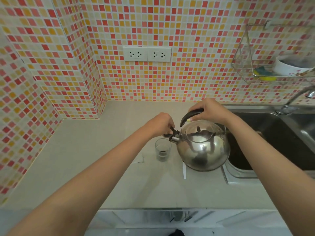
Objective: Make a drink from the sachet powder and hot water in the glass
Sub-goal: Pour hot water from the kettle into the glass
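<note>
A shiny steel kettle stands on the counter next to the sink. My right hand grips its black handle from above. My left hand pinches the black cap on the spout, which points left. Just below the spout stands a clear glass with a little dark powder at its bottom. A pale scrap, maybe the torn sachet, lies flat on the counter left of the glass.
A steel sink with a tap is at the right. A wire rack on the tiled wall holds a white bowl and a sponge. Two wall sockets sit above the beige counter.
</note>
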Motion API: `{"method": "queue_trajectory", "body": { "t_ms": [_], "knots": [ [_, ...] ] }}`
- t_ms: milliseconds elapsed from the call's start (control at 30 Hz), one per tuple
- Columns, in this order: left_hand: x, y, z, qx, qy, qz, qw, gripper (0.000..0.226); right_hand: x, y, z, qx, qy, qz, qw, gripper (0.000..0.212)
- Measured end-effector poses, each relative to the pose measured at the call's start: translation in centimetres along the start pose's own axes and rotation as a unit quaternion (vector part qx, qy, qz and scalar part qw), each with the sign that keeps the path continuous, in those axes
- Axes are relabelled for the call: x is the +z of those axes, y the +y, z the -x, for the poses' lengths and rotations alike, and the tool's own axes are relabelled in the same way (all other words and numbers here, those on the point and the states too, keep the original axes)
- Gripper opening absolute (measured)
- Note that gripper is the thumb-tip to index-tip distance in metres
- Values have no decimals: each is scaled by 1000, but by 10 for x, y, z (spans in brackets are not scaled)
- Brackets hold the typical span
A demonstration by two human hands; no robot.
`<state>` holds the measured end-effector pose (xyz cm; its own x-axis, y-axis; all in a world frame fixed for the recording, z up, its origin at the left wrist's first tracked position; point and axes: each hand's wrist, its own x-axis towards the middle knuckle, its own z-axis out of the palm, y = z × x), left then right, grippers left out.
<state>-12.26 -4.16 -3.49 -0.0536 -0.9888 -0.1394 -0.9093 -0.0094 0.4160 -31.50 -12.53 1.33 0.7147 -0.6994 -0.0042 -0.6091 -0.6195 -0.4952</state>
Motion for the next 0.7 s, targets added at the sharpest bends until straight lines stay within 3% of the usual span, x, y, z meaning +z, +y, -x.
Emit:
{"method": "queue_trajectory", "body": {
  "t_ms": [700],
  "knots": [
    [8,0,12,-4,2,-28,1000,32,7,-19,2,-4,-30,70,997,23]
  ]
}}
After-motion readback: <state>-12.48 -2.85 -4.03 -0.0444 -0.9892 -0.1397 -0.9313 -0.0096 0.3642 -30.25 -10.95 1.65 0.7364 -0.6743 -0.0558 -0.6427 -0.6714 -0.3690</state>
